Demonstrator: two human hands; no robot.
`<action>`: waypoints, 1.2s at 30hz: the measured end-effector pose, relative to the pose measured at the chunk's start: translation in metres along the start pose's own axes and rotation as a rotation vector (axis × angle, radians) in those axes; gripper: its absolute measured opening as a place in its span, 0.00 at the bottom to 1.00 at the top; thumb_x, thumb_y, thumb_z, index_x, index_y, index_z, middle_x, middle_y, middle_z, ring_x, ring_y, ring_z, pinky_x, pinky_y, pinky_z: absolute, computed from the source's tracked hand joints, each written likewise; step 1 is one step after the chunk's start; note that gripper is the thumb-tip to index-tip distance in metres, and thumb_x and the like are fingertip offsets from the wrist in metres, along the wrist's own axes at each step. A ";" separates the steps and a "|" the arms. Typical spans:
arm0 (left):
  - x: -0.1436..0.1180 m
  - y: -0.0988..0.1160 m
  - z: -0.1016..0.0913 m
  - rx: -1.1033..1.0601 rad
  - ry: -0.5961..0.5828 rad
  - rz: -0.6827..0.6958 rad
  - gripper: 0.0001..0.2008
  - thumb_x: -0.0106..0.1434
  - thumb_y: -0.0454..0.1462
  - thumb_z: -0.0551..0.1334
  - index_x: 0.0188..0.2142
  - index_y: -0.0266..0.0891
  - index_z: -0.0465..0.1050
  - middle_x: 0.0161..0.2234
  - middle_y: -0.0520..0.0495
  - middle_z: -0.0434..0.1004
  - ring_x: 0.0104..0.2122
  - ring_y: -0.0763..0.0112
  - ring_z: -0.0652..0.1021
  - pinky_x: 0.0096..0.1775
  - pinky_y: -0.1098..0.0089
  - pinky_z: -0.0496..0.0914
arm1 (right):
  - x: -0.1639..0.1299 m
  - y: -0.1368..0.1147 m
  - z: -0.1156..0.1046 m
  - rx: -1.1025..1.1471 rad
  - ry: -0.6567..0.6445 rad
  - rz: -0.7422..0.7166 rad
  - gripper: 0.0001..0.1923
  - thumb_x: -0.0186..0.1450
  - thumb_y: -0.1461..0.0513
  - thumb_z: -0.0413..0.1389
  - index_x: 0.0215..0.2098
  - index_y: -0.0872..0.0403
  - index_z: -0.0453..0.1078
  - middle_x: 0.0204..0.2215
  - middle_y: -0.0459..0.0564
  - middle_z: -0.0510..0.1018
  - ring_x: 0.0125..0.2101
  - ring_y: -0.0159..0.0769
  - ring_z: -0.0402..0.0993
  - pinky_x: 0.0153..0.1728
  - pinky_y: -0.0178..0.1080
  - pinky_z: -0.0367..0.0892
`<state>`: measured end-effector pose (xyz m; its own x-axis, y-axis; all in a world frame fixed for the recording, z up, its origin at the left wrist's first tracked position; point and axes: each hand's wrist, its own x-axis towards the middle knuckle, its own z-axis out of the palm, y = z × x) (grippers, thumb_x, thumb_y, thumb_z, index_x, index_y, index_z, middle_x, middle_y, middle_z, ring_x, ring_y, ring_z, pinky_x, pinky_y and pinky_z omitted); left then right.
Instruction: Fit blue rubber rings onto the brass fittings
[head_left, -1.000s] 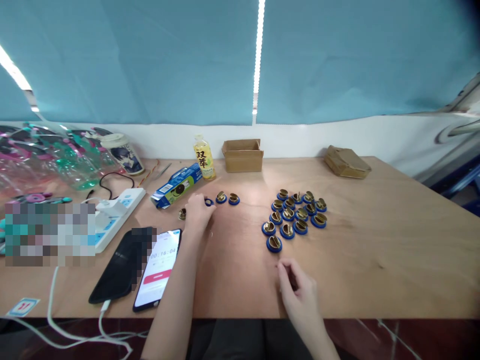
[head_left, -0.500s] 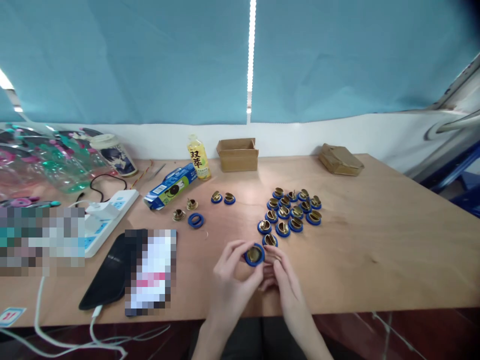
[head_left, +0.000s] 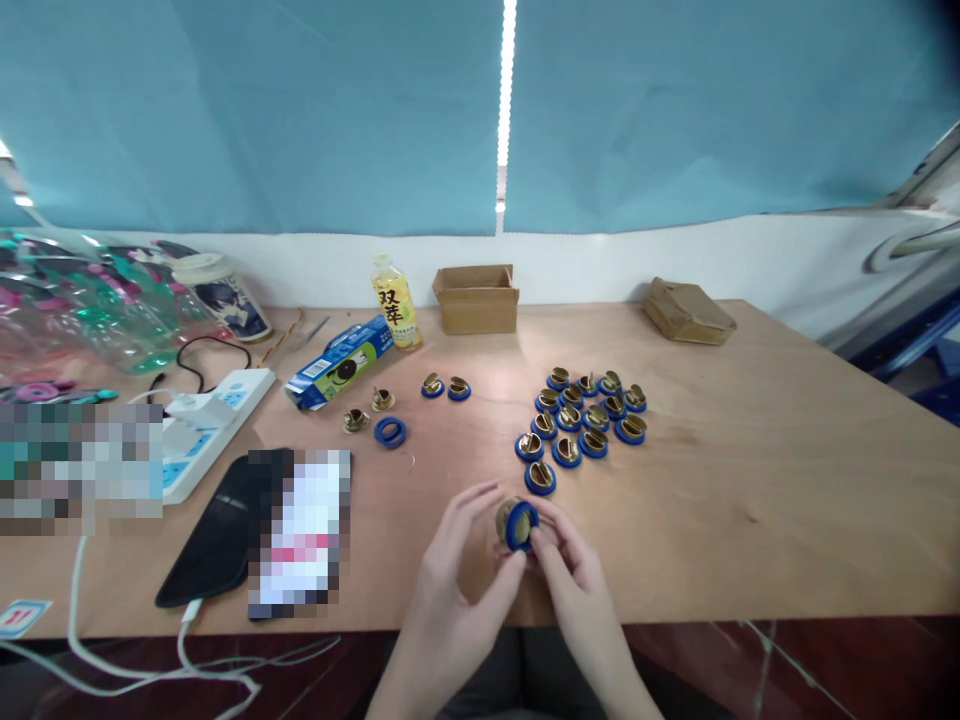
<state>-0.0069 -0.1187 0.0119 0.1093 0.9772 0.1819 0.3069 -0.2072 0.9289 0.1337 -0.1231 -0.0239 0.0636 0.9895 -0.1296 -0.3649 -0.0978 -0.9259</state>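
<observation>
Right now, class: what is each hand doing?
Left hand: closed on the brass part with blue ring.
Right hand: closed on the same part, from the other side.

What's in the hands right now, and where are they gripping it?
Both hands, left hand and right hand, pinch one brass piece with blue ring by its rim, fingertips on opposite sides.

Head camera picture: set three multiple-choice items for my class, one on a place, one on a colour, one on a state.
1. Where does the loose blue ring lie?
A. Left of the cluster of pieces
B. Inside the open cardboard box
C. On the power strip

2. What colour is the drink in the small bottle?
A. Red
B. Yellow
C. Clear

3. The brass piece with a blue ring is
A. lying on the table
B. inside the box
C. held by the left hand and right hand

Answers: 1 A, it lies alone left of the cluster; 2 B, the drink looks yellow; 3 C, fingertips of both hands grip it above the table.
</observation>
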 end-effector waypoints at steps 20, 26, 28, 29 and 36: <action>-0.002 -0.009 0.010 -0.339 0.103 -0.264 0.13 0.64 0.39 0.63 0.46 0.38 0.79 0.49 0.41 0.82 0.50 0.58 0.81 0.54 0.64 0.74 | -0.006 0.000 0.002 -0.043 -0.030 -0.006 0.20 0.69 0.52 0.57 0.57 0.49 0.73 0.55 0.53 0.77 0.54 0.48 0.75 0.51 0.47 0.75; -0.001 -0.005 0.012 -0.419 0.156 -0.232 0.13 0.63 0.38 0.64 0.47 0.40 0.76 0.48 0.42 0.82 0.49 0.61 0.81 0.52 0.66 0.76 | -0.005 -0.001 0.003 -0.032 -0.034 -0.009 0.20 0.68 0.52 0.57 0.56 0.47 0.73 0.55 0.52 0.77 0.54 0.47 0.74 0.51 0.47 0.75; -0.001 -0.007 0.012 -0.438 0.157 -0.236 0.12 0.63 0.38 0.64 0.46 0.40 0.76 0.48 0.42 0.82 0.49 0.62 0.81 0.52 0.67 0.75 | -0.004 -0.002 0.003 -0.067 -0.028 -0.007 0.20 0.68 0.51 0.57 0.56 0.48 0.74 0.55 0.53 0.77 0.54 0.48 0.75 0.50 0.48 0.76; 0.000 -0.009 0.012 -0.448 0.161 -0.242 0.12 0.63 0.38 0.64 0.45 0.39 0.76 0.48 0.41 0.82 0.49 0.63 0.81 0.52 0.67 0.75 | -0.004 -0.002 0.002 -0.089 -0.029 -0.011 0.20 0.68 0.51 0.57 0.55 0.48 0.74 0.54 0.54 0.77 0.53 0.49 0.75 0.50 0.48 0.76; 0.007 -0.033 0.012 -0.706 0.192 -0.365 0.20 0.59 0.38 0.69 0.51 0.40 0.72 0.44 0.43 0.83 0.48 0.62 0.81 0.51 0.65 0.74 | -0.002 0.000 0.003 -0.127 -0.015 -0.021 0.19 0.68 0.51 0.57 0.54 0.47 0.76 0.53 0.54 0.78 0.49 0.48 0.78 0.45 0.45 0.79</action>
<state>-0.0046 -0.1060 -0.0212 -0.0655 0.9817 -0.1790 -0.3829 0.1409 0.9130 0.1306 -0.1247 -0.0226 0.0554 0.9929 -0.1054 -0.2426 -0.0891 -0.9660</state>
